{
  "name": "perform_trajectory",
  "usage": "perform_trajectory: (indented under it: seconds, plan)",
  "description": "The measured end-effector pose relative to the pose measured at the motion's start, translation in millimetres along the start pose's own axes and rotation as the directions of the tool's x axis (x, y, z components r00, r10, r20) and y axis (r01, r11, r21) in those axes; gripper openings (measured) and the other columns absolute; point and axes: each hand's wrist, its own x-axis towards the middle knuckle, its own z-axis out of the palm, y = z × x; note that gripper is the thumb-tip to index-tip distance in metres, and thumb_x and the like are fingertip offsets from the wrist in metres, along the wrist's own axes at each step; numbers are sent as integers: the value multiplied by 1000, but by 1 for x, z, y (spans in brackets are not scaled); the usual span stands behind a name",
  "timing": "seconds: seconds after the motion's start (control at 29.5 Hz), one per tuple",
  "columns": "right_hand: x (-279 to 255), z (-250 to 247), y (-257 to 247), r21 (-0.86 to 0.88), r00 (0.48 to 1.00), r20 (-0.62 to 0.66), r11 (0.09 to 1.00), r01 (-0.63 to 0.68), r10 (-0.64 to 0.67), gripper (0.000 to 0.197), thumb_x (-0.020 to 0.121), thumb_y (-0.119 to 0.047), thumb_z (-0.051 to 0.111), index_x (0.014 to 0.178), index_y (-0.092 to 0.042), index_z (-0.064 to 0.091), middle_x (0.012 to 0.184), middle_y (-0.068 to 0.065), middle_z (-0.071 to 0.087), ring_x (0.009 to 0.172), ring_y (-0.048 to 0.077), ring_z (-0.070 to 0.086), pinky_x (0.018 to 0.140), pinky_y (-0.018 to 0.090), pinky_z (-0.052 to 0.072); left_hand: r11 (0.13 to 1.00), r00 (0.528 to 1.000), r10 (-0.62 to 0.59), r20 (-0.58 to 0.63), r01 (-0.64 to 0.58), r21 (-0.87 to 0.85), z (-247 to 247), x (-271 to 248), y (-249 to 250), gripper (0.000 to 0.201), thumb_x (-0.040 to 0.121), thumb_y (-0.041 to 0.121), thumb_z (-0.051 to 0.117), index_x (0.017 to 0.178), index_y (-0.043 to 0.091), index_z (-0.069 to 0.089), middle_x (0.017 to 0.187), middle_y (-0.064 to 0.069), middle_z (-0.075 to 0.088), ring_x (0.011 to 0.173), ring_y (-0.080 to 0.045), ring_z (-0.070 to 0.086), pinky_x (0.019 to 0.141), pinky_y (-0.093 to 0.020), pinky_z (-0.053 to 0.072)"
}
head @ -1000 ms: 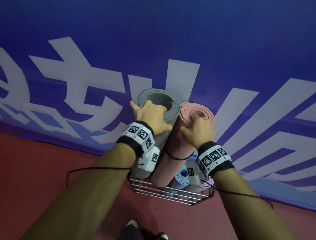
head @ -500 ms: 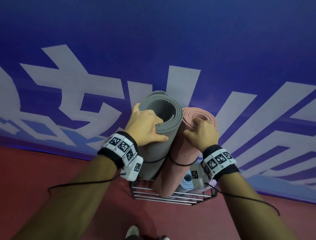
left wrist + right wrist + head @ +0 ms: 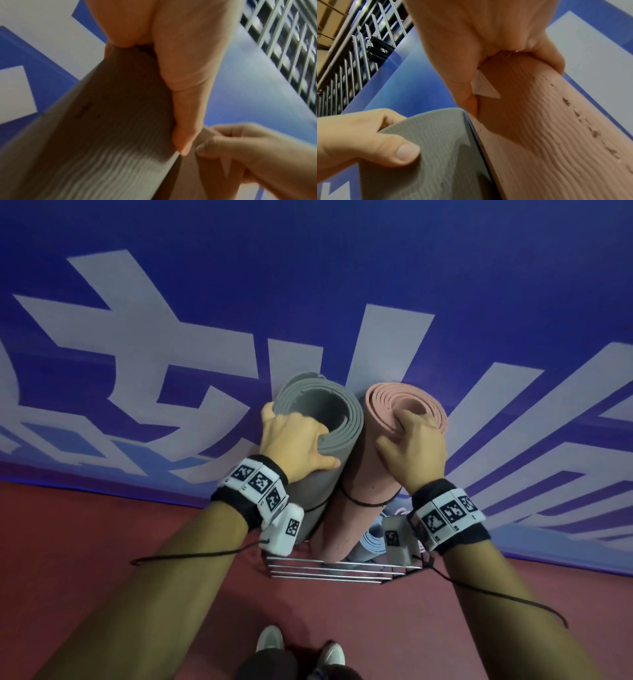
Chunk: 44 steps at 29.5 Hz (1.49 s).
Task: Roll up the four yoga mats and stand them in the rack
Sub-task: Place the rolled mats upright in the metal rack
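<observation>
A rolled grey mat (image 3: 325,419) and a rolled pink mat (image 3: 383,474) stand side by side in a wire rack (image 3: 342,571) against the wall. My left hand (image 3: 294,443) grips the top of the grey mat (image 3: 102,121), thumb across its front and fingers over its rim. The top of the pink mat (image 3: 547,121) is gripped by my right hand (image 3: 414,446), fingers hooked over its spiral end. A rolled pale blue mat (image 3: 375,539) shows low in the rack behind the pink one. A fourth mat is mostly hidden by my right wrist.
A blue wall (image 3: 308,268) with large white lettering rises right behind the rack. The floor (image 3: 102,525) is dark red. My shoes (image 3: 270,642) stand just in front of the rack. Thin black cords (image 3: 191,554) trail from both wrist cameras.
The grey mat has been lifted and set more upright beside the pink one. My left hand shifted from its side to its top rim. My right hand stayed on the pink mat.
</observation>
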Motion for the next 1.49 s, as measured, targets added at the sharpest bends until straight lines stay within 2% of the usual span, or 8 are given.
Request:
perform_trajectory:
  seconds: [0.1,0.37,0.51,0.64,0.85,1.02,1.19,1.49]
  plan:
    - [10,2,-4,-28,1000,-1,999,31,-31,18,68,-24,60,74,-12,47,74,5,54,83,31,50,66,43,49,1000,1000,-23,-8,23,-11,-9,8,-1,53,68,74,66,58,24,49,59,8,54,76,-21,56,106,-49,27]
    - [-12,37,-8,-127,987,150,991,-31,50,37,72,-30,75,102,-14,61,97,7,62,102,30,54,84,50,50,997,992,-64,107,67,-24,30,0,-29,46,69,77,65,71,33,54,69,10,59,91,-19,63,107,-49,26]
    - [-8,30,-16,-237,963,251,971,-37,98,38,66,-25,82,85,-17,50,90,-4,49,99,26,48,85,57,50,997,992,-50,117,56,-44,24,0,-29,48,68,75,68,71,28,62,69,9,62,88,-23,62,105,-48,27]
    - [-18,39,-15,-226,986,159,974,-16,53,42,64,-25,86,88,-15,53,91,0,57,98,28,50,81,52,51,998,997,-48,56,50,-42,2,1,-28,51,64,74,70,67,24,61,64,8,54,83,-24,57,100,-45,31]
    - [-28,49,-15,-138,998,48,989,46,-40,56,59,-26,91,107,-11,65,104,6,66,106,32,54,83,54,49,994,994,-68,88,76,-84,5,-2,-33,49,67,71,71,88,27,71,83,3,69,97,-26,62,104,-47,27]
    - [-31,46,-19,-115,997,-26,991,65,-68,62,57,-21,92,111,-6,65,106,8,68,106,35,57,83,48,49,991,996,-90,23,92,-98,18,5,-38,51,70,70,67,60,24,47,66,9,53,87,-22,62,109,-53,23]
    - [-32,51,-13,-162,999,27,987,-17,22,65,61,-27,90,117,-11,62,115,3,66,112,30,53,86,50,49,992,992,-29,-124,14,-122,12,9,-38,50,73,70,66,61,25,48,69,8,50,82,-14,47,113,-54,18]
    - [-10,52,-15,-188,991,98,979,-74,94,62,66,-28,87,120,-15,59,118,2,64,115,28,51,92,52,47,994,995,-23,-94,13,-105,41,9,-38,58,75,70,65,55,25,33,64,10,49,94,-16,56,114,-59,15]
